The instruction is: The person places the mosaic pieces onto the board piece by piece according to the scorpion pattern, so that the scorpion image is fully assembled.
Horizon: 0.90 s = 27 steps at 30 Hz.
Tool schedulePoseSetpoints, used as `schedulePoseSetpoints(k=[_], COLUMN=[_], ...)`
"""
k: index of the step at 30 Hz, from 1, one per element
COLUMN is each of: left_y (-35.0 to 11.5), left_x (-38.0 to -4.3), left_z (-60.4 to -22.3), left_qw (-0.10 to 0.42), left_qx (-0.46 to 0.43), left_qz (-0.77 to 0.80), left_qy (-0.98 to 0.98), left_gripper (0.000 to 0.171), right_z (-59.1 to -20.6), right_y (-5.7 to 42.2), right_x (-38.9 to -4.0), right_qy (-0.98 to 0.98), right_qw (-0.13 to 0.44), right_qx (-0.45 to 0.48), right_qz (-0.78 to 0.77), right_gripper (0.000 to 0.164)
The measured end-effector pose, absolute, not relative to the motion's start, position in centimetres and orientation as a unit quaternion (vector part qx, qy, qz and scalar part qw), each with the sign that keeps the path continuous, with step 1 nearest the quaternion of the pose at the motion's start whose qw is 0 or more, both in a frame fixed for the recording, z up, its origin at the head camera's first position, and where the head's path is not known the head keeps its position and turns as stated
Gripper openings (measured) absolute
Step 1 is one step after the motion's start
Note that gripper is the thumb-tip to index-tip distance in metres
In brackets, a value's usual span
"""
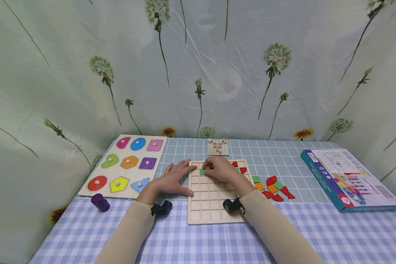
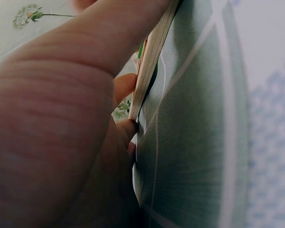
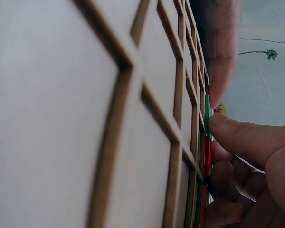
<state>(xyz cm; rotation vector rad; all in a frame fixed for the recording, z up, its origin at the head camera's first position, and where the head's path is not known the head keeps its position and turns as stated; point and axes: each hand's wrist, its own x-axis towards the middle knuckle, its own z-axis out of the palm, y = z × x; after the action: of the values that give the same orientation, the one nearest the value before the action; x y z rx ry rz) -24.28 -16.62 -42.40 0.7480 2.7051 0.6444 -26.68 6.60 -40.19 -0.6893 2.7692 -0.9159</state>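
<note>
My left hand (image 1: pixel 173 178) lies with fingers spread along the left edge of the gridded wooden board (image 1: pixel 206 198). Its thumb and fingertips touch that edge, steadying against the board's side in the left wrist view. Near the board's upper left, my right hand (image 1: pixel 219 168) pinches a green square piece (image 1: pixel 202 171) between curled fingers and thumb. The right wrist view has the thumb on the green piece (image 3: pixel 208 116), with a red piece (image 3: pixel 207 156) beside it. Red pieces (image 1: pixel 243 170) and a green one sit in the top rows, partly hidden by the right hand.
Loose red, green and orange pieces (image 1: pixel 271 180) lie right of the board. Behind it is a small pattern card (image 1: pixel 217 150). A knobbed shape puzzle (image 1: pixel 118 170) and a purple cylinder (image 1: pixel 100 202) are at left. A flat box (image 1: pixel 349 179) lies at far right.
</note>
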Motion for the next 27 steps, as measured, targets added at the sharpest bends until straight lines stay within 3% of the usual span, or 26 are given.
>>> schedulePoseSetpoints(k=[14, 27], left_y=[-16.8, -16.4], left_x=[-24.2, -24.5], left_z=[-42.7, -42.5], left_qw=[0.128, 0.129], left_qx=[0.255, 0.253], left_qz=[0.220, 0.215], left_qy=[0.933, 0.934], left_gripper=[0.100, 0.100], right_z=[-40.3, -38.5], right_y=[8.0, 12.1], right_x=[-26.0, -25.0], right_qy=[0.901, 0.893], right_qw=[0.082, 0.061], right_qx=[-0.270, -0.235], right_qz=[-0.329, -0.379], right_gripper=[0.020, 0.018])
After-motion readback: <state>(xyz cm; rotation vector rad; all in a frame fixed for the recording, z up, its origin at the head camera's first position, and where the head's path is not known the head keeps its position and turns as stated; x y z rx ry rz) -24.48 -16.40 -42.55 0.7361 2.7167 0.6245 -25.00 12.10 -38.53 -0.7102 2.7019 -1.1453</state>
